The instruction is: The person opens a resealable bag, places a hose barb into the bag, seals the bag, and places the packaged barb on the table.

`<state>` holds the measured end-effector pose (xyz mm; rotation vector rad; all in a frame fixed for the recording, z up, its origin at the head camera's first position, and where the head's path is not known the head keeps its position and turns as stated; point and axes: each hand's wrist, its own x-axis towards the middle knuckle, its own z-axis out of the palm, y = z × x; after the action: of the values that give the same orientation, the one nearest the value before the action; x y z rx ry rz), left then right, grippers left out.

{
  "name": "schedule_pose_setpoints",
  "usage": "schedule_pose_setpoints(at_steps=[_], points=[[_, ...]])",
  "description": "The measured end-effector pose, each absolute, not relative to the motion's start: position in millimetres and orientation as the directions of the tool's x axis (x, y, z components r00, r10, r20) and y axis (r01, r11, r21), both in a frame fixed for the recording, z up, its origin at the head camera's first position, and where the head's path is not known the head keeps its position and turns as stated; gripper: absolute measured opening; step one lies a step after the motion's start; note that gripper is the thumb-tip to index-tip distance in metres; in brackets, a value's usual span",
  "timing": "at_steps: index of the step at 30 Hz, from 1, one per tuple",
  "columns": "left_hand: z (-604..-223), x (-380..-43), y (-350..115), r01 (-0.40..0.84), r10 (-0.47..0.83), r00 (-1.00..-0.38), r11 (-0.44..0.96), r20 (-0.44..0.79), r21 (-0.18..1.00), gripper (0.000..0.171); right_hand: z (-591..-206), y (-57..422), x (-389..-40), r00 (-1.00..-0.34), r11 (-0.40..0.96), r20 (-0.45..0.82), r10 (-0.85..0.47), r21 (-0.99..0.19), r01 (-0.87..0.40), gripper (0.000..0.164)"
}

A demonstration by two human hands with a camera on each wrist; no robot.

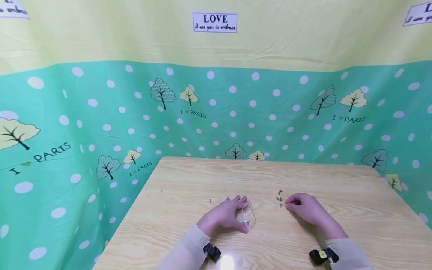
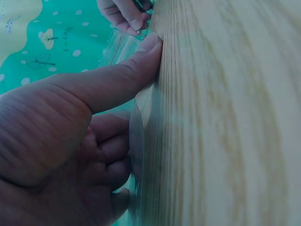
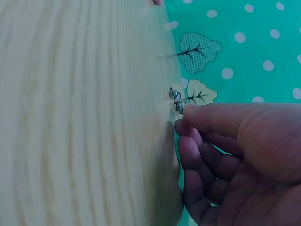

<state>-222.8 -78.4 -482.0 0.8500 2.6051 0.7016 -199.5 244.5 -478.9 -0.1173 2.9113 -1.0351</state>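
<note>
My left hand (image 1: 229,214) holds a clear plastic bag (image 1: 250,214) on the table, thumb at its near edge and fingers spread along the far side. A few small dark pieces (image 1: 247,222) show inside the bag. In the left wrist view, the bag (image 2: 136,141) arcs between thumb and fingers. To the right, my right hand (image 1: 306,208) pinches a tiny shiny metal piece (image 2: 139,32) between thumb and index finger. Just left of those fingertips lie several small metal pieces (image 1: 279,199); they also appear beyond the thumb in the right wrist view, as a metal cluster (image 3: 177,100).
The wooden table (image 1: 189,180) has a tiny dark piece (image 1: 210,200) left of the bag and a faint small mark (image 1: 161,189) farther left. A green and yellow printed curtain (image 1: 216,101) hangs behind the table and along its sides.
</note>
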Motion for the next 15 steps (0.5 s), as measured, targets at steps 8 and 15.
schedule_pose_setpoints(at_steps=[8,15], points=[[-483.5,-223.1,-78.5,0.464,0.616,-0.776,0.703,-0.136,0.539,0.101,-469.1,226.4,-193.8,-0.991,0.713,-0.024,-0.130,-0.697,-0.076,0.010],[-483.0,-221.9,-77.6,0.474,0.621,-0.772,0.705,-0.135,0.527,0.099,-470.6,217.8,-191.6,-0.986,0.693,-0.002,-0.165,-0.712,-0.114,0.010]])
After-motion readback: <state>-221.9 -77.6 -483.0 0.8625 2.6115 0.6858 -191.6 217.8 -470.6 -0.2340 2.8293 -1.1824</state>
